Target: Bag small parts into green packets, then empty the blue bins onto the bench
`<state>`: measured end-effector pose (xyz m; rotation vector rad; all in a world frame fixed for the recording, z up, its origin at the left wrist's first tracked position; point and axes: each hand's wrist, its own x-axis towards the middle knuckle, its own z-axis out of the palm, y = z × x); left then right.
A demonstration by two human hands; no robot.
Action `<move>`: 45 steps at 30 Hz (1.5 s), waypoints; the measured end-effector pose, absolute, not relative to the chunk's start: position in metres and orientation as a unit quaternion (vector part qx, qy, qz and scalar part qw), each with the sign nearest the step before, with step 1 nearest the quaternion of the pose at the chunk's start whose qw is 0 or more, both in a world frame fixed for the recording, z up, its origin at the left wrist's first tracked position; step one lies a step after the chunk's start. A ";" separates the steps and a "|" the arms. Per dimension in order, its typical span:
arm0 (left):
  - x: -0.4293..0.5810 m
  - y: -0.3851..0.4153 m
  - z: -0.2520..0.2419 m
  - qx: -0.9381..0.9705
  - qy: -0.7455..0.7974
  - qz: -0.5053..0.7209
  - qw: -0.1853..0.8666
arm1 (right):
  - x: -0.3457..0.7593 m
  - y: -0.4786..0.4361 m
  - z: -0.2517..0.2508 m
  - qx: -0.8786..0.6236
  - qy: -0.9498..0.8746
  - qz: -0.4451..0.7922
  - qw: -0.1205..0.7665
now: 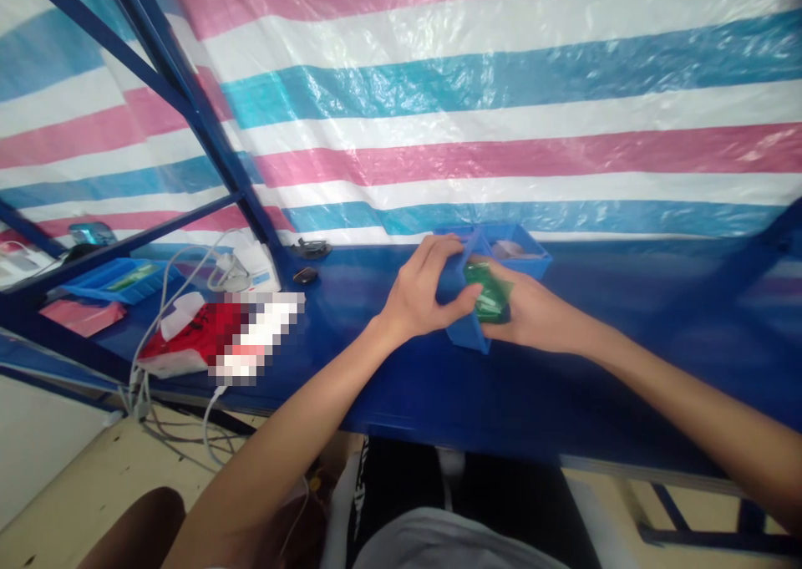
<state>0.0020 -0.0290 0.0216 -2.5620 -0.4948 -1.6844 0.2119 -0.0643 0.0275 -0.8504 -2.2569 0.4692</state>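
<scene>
A blue plastic bin (467, 339) with dividers sits tilted on the blue table in front of me. My left hand (426, 289) is closed on its left side, fingers over the far part and thumb reaching toward the middle. My right hand (532, 310) is at the bin's right side, its fingers wrapped round a shiny green packet (492, 293). My left thumb lies close to the packet; whether it touches cannot be made out. Something pale (509, 249) lies in the bin's back compartment. My right fingertips are partly hidden behind the packet.
At left on the blue table (401, 385) lie a red package (200, 335), a blurred-out white device with a cable, and a white box (260, 268). Small black items (307, 275) sit near the striped sheet (501, 151). A blue tray (119, 278) stands beyond the frame post.
</scene>
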 end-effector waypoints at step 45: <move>-0.005 -0.023 0.014 -0.782 -0.263 -0.565 -0.021 | 0.215 -0.058 0.020 -0.378 -0.788 0.246 0.420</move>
